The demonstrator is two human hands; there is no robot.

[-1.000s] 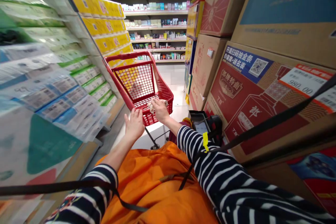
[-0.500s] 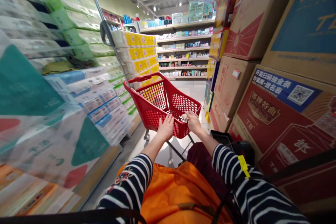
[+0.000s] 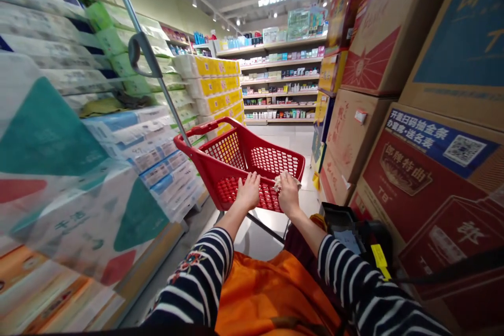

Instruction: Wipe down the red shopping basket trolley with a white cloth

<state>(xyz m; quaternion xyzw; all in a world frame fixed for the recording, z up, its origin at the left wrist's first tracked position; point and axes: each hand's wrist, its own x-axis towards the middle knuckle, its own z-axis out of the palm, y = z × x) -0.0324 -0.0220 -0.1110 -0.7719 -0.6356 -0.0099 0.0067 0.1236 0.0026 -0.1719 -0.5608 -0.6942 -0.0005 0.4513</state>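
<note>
A red plastic shopping cart (image 3: 232,160) stands in a store aisle just ahead of me. My left hand (image 3: 249,192) lies over its near rim with the fingers curled onto the edge. My right hand (image 3: 289,195) rests on the same rim further right and presses a crumpled whitish cloth (image 3: 284,178) against it. The basket looks empty inside. Both my sleeves are dark with white stripes, and an orange garment covers my front.
Wrapped tissue packs (image 3: 98,147) fill the shelving on the left, yellow packs (image 3: 216,81) further down. Large cardboard cartons (image 3: 397,131) are stacked on the right. A black device (image 3: 346,226) sits by my right forearm. The pale floor (image 3: 291,139) leads to far shelves of small bottles.
My view has lifted and turned, so the cart now sits lower and more central. My left hand moved from beside the rim onto it. The right hand kept the cloth on the rim.
</note>
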